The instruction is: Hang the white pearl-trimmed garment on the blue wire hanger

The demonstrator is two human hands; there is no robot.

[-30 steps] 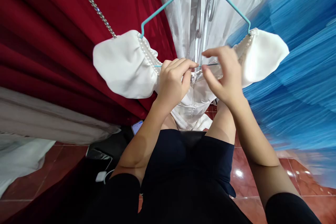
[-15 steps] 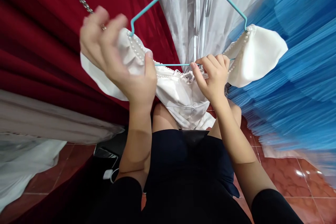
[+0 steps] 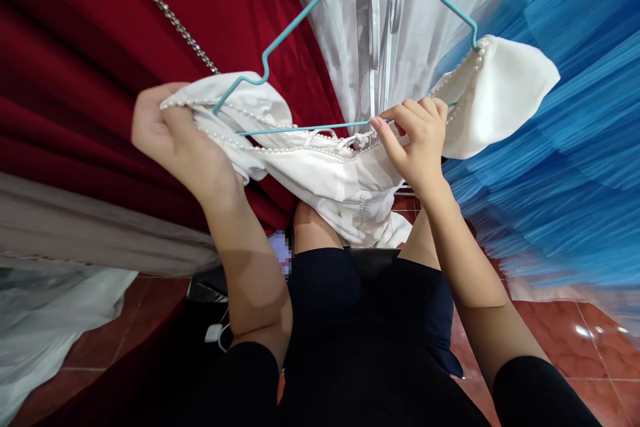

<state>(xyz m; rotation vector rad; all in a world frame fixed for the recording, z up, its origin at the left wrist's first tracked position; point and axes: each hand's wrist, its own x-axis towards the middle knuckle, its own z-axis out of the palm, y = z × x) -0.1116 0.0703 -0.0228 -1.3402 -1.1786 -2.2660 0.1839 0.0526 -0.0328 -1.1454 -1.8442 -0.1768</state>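
A white dress (image 3: 335, 177) with pearl-beaded edges hangs on a light-blue wire hanger (image 3: 315, 3) in front of me. My left hand (image 3: 173, 137) is closed on the dress's left sleeve and pulls it outward; its fingertips are hidden behind the cloth. The hanger's left end shows bare over that stretched sleeve. My right hand (image 3: 415, 137) pinches the hanger's lower bar near its middle. On the right, the other puffed sleeve (image 3: 510, 97) sits over the hanger's end. The dress's lower part drops between my knees.
Dark red fabric (image 3: 225, 0) with a silvery beaded chain (image 3: 165, 10) hangs on the left. White cloth (image 3: 335, 20) hangs behind the hanger, and blue tulle (image 3: 565, 167) fills the right. Below are red floor tiles (image 3: 555, 333) and a white charger plug (image 3: 213, 333) with a cable.
My left hand has gone from open beside the left sleeve to gripping it and drawing it left and off the hanger's end. The right hand keeps its pinch on the bar.
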